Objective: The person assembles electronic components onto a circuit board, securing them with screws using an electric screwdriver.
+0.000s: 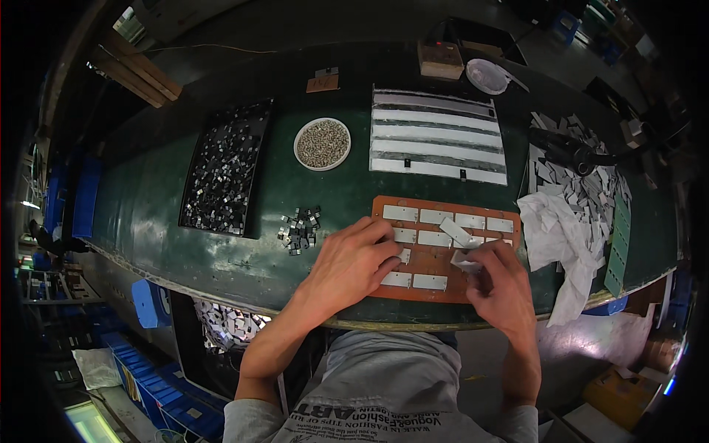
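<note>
An orange board (421, 294) lies near the table's front edge, with rows of small flat whitish metal plates (436, 215) on it. My left hand (353, 258) rests over the board's left side, fingers bent, thumb and forefinger closed at the end of one plate (405, 255); the fingers partly hide it. Over the board's right side, my right hand (502, 282) pinches a pale flat plate (464, 260) between thumb and fingers. Just above that hand, another plate (459, 232) lies askew across the rows.
Left of the board are a heap of small black components (299, 230) and a black tray (253, 184) full of them. Beyond stand a round dish of small metal parts (322, 144) and a white-striped panel (436, 144). A white cloth (557, 229) and piled metal strips (569, 173) lie right.
</note>
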Demonstrator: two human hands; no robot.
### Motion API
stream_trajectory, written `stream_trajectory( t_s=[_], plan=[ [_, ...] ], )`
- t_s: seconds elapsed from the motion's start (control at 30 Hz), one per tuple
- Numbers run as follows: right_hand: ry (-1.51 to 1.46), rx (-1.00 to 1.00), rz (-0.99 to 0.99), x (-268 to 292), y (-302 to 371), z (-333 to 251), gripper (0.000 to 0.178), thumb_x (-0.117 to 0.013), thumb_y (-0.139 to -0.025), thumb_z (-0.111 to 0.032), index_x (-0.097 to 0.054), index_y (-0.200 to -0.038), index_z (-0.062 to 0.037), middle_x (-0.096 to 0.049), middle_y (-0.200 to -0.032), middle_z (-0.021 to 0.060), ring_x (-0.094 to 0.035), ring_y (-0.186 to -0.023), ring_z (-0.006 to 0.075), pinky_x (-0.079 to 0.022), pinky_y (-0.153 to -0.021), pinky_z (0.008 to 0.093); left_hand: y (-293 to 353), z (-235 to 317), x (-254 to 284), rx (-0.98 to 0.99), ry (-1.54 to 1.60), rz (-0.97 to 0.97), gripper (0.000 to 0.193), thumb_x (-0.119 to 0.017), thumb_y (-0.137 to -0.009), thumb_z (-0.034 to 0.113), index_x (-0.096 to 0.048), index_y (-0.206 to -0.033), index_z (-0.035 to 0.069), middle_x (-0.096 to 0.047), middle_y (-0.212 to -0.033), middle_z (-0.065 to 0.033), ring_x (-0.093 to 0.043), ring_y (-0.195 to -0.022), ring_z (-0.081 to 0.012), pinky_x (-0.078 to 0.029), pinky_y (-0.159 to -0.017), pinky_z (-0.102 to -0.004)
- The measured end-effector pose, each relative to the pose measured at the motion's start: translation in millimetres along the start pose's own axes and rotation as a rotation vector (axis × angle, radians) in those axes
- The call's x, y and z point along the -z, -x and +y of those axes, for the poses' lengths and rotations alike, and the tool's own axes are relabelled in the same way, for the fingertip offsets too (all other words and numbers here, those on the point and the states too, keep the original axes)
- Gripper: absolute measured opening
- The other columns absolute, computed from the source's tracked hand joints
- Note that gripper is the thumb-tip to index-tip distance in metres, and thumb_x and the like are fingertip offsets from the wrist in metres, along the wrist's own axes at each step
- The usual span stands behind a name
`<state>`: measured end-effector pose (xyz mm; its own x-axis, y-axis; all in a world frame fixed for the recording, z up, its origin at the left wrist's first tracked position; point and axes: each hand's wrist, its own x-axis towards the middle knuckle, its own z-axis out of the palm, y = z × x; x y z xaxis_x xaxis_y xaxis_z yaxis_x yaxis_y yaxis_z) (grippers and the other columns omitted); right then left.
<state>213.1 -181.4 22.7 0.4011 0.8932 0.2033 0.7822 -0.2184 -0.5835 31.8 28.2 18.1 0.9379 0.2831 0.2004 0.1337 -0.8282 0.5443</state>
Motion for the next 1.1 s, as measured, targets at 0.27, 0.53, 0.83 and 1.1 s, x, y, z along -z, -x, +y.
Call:
stream_trajectory(
  t_s=[0.27,0.53,0.83,1.1],
  plan=[
    [-0.046,0.103,-0.195,-27.3,-21.6,-17.7,0.027,-0.069,-0.076,0.002,-0.066,-0.1,-0.0071,-0.059,-0.105,0.0057,-0.061,-0.097,0.0287,-0.053,-0.083,0.0425,-0.1,2.7,-1.3,0.029,0.019,-0.081,0.015,-0.079,-0.08,0.014,-0.076,-0.093,0.008,-0.064,-0.092,-0.0009,-0.065,-0.087,-0.0244,-0.054,-0.068,-0.0398],
    [0.038,0.071,-0.068,-26.8,-12.6,-7.6,0.017,-0.07,-0.077,0.003,-0.068,-0.091,-0.0056,-0.058,-0.098,0.005,-0.061,-0.094,0.0275,-0.053,-0.083,0.0411,0.2,7.3,-2.0,0.15,0.012,-0.03,0.014,-0.078,-0.079,0.012,-0.075,-0.093,0.008,-0.065,-0.091,-0.0022,-0.065,-0.085,-0.026,-0.054,-0.069,-0.0405],
    [0.011,0.004,-0.025,-15.8,-9.8,-3.2,0.02,-0.071,-0.079,0.001,-0.069,-0.099,-0.0043,-0.06,-0.102,0.0066,-0.064,-0.092,0.0312,-0.053,-0.079,0.0441,-10.5,13.1,-24.1,-0.004,0.065,0.044,0.011,-0.078,-0.08,0.012,-0.073,-0.088,0.007,-0.064,-0.09,-0.0037,-0.065,-0.088,-0.0279,-0.054,-0.076,-0.0407],
    [0.083,-0.074,-0.009,-13.9,-26.1,6.1,0.023,-0.075,-0.085,-0.005,-0.066,-0.106,-0.0041,-0.06,-0.105,0.01,-0.064,-0.092,0.0347,-0.052,-0.082,0.0445,-15.1,18.0,-26.1,0.037,0.083,-0.003,0.012,-0.077,-0.081,0.012,-0.07,-0.089,0.006,-0.062,-0.092,-0.0062,-0.065,-0.089,-0.0302,-0.054,-0.076,-0.0435]
  ],
)
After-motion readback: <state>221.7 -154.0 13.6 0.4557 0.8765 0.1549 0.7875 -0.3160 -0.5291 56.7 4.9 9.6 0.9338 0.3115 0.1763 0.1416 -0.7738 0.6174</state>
